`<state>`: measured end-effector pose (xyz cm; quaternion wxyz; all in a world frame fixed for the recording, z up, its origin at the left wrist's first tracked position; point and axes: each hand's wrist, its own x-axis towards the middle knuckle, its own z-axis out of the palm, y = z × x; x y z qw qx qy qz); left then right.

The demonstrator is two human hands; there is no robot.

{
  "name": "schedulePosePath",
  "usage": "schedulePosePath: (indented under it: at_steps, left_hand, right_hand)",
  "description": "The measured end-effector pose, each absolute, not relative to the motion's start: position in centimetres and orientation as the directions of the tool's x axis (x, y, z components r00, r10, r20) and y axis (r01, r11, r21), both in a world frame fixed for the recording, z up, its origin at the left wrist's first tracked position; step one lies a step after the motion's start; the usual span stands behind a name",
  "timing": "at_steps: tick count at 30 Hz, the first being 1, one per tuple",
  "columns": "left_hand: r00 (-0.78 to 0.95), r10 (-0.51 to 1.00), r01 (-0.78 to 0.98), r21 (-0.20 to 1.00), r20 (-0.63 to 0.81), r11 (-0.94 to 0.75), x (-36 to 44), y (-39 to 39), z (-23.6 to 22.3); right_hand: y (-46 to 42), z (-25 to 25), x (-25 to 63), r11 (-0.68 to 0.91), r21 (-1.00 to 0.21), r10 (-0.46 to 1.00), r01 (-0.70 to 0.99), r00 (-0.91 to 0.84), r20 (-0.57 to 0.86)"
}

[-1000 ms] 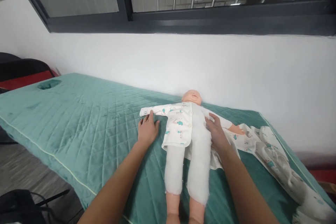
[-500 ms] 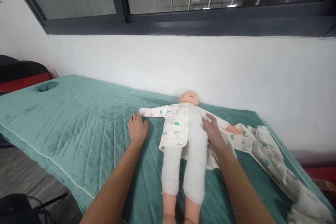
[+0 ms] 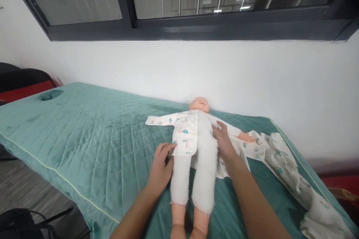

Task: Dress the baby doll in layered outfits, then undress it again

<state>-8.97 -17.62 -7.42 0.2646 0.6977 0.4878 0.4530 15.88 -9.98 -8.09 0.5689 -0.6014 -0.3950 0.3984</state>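
**Left hand [image 3: 162,166] leaves cuff for hem beside half-dressed doll [image 3: 206,149]**

A doll lies on a green quilted cover [image 3: 98,134], its head nearest the wall [image 3: 168,67], one half of its chest under a patterned shirt [image 3: 184,132], the other half showing white padding. The left hand, at the sleeve [image 3: 159,120] cuff a half-second earlier, now has its curled fingertips at the shirt's lower hem beside the doll's hip; whether they pinch the cloth cannot be told. The right hand [image 3: 223,140] keeps its place at the doll's opposite side, fingers loosely bent, any grip hidden. The sleeve lies straight out from the doll, untouched. Attention appears to have passed from sleeve to shirt front, while the doll's other arm remains uncovered. More patterned cloth [image 3: 303,190] trails away beyond that arm.
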Motion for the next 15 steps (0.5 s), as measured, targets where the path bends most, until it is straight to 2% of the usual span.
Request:
schedulePosePath:
  at_steps: [3, 6, 15]
  left_hand:
    - [0.051, 0.929, 0.454, 0.82, 0.367, -0.349, -9.1, -17.1, -7.5]
    - [0.021, 0.899, 0.468, 0.79, 0.438, -0.396, -9.1, -17.6, -7.3]
    - [0.132, 0.82, 0.532, 0.659, 0.557, -0.532, -8.3, -18.0, -5.6]
  right_hand:
    - [-10.1, -8.0, 15.3, -0.076, -0.996, 0.929, -0.042, 0.36, -0.086]
    - [-10.2, -7.8, 14.8, -0.078, -0.994, 0.924, -0.071, 0.369, -0.099]
    - [-9.9, -8.0, 15.2, -0.068, -0.998, 0.936, 0.014, 0.346, -0.059]
